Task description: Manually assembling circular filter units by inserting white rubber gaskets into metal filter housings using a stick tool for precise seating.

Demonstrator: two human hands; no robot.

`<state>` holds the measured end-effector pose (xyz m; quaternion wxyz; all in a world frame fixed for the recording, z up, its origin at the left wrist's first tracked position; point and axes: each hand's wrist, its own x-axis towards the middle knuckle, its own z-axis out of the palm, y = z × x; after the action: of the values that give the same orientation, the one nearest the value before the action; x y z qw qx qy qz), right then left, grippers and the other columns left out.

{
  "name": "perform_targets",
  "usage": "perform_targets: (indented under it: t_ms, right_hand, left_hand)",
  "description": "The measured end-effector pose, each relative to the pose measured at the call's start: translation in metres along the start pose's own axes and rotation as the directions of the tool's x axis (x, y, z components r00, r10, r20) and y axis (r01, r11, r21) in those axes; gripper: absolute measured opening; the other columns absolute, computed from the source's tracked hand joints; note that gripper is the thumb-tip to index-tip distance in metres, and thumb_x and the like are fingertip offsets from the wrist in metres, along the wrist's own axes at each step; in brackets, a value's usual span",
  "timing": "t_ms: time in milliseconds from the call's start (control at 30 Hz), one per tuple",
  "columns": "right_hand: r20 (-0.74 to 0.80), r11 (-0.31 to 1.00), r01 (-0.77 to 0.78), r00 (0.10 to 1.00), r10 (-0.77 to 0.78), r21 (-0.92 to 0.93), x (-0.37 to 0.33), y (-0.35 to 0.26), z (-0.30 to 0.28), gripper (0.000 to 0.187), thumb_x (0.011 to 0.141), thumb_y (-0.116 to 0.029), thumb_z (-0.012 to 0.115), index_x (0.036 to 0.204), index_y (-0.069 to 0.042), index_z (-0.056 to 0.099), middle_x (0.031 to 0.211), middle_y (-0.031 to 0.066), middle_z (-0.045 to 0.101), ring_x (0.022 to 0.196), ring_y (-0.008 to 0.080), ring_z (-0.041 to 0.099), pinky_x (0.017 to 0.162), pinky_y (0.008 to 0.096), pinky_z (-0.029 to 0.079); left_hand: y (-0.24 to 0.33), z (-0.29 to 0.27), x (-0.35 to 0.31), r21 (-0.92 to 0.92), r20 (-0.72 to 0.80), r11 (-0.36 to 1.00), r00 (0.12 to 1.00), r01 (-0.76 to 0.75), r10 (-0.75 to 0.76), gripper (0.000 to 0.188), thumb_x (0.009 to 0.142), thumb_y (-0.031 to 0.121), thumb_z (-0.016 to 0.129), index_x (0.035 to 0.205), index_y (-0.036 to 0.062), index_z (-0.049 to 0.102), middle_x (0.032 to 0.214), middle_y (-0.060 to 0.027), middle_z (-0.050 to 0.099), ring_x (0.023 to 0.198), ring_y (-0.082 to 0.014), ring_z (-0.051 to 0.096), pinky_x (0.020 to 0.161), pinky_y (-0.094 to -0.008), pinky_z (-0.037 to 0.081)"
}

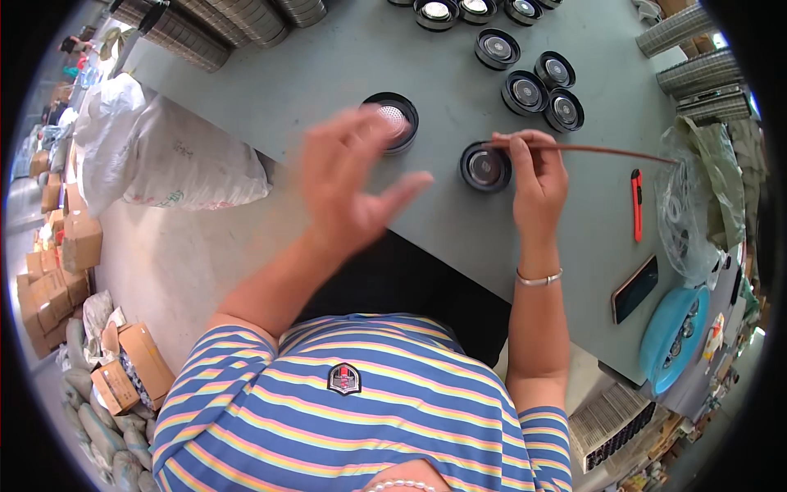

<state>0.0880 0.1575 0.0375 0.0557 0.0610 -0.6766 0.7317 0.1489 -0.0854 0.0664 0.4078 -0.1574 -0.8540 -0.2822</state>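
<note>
A thin reddish-brown stick is pinched in my right hand, stretching out to the right. Its left tip lies at the upper rim of a round black part with a dark metallic disc in its middle. My left hand is smeared by motion, with its thumb and fingers apart and nothing seen in it. Just beyond its fingertips stands another black ring-shaped part with a perforated silvery centre, partly covered by the blurred fingers.
Several more round black parts stand farther back on the grey-green table. At right lie a red utility knife, a phone, a clear plastic bag and a blue basin. A white sack stands left; metal stacks rise behind.
</note>
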Motion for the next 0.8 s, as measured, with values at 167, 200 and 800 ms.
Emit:
perform_targets:
  t_ms: [167, 200, 800]
  right_hand:
    - [0.036, 0.989, -0.111, 0.993, 0.115, -0.096, -0.048, -0.019, -0.026, 0.008, 0.105, -0.004, 0.059, 0.111, 0.001, 0.06, 0.101, 0.0116, 0.074, 0.095, 0.0149, 0.069, 0.094, 0.0294, 0.053]
    - [-0.013, 0.985, -0.03, 1.0, 0.028, -0.168, -0.057, -0.021, -0.031, 0.008, 0.105, -0.005, 0.06, 0.11, 0.001, 0.061, 0.101, 0.0112, 0.074, 0.098, 0.0158, 0.069, 0.099, 0.0329, 0.052]
    - [0.44, 0.492, 0.524, 0.852, -0.284, -0.696, -0.046, -0.043, -0.031, 0.008, 0.087, -0.007, 0.076, 0.09, -0.004, 0.069, 0.088, 0.0034, 0.068, 0.093, 0.0253, 0.065, 0.102, 0.0473, 0.048]
  left_hand:
    - [0.057, 0.028, -0.041, -0.297, 0.466, 0.927, 0.882, 0.229, -0.069, 0.063, 0.08, 0.035, 0.086, 0.132, 0.0082, 0.062, 0.131, -0.0117, 0.061, 0.107, -0.0294, 0.064, 0.088, -0.0384, 0.056]
    - [0.058, 0.031, -0.044, -0.306, 0.468, 0.922, 0.881, 0.239, -0.073, 0.063, 0.08, 0.035, 0.086, 0.132, 0.0082, 0.062, 0.131, -0.0117, 0.061, 0.107, -0.0294, 0.064, 0.088, -0.0384, 0.056]
    - [0.055, 0.054, -0.04, -0.206, 0.468, 0.974, 0.884, 0.097, 0.011, 0.056, 0.071, 0.024, 0.087, 0.12, 0.014, 0.062, 0.125, -0.0013, 0.062, 0.087, -0.0226, 0.058, 0.073, -0.0346, 0.055]
